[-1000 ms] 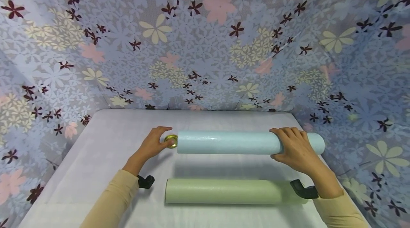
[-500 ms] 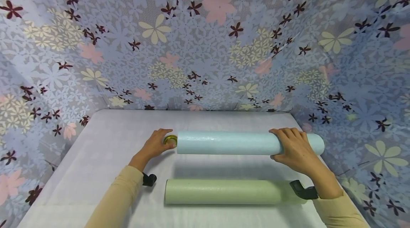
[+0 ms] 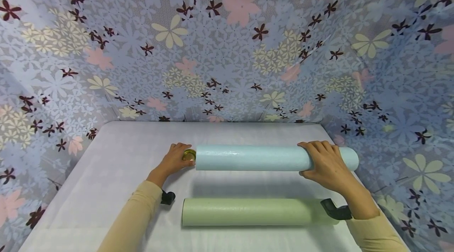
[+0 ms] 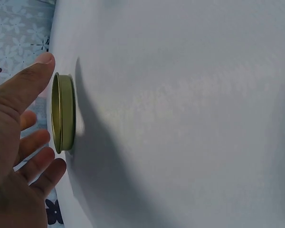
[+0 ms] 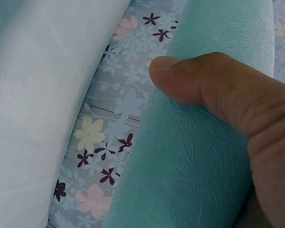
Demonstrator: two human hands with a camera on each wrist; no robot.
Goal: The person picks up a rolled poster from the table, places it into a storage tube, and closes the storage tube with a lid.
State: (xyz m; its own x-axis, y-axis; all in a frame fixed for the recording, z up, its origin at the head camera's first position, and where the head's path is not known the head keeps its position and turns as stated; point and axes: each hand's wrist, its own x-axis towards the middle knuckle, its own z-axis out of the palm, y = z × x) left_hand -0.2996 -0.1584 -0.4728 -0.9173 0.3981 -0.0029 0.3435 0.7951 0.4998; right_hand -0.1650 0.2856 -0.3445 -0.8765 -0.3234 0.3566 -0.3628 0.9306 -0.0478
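A small round gold-coloured metal lid [image 3: 189, 155] lies by the left end of a long light-blue tube [image 3: 248, 157]. My left hand [image 3: 174, 158] is beside it, thumb and fingers spread either side of the rim. In the left wrist view a slight gap appears between the lid [image 4: 64, 114] and the thumb tip above; the fingers [image 4: 42, 164] sit close by on its other side. My right hand [image 3: 324, 163] grips the blue tube near its right end, thumb along the textured surface [image 5: 180, 156]. The tube's shadow falls apart from it, so it looks raised.
Nearer to me, a pale green tube [image 3: 248, 212] lies on the white-covered table [image 3: 106, 189], parallel to the blue one. Flowered cloth [image 3: 227, 47] surrounds the table at the back and both sides. Black wrist mounts [image 3: 168, 197] stick out from both wrists.
My left forearm has shifted right, and the left hand has closed in a little around the lid. The right hand, blue tube and green tube stay nearly where they were.
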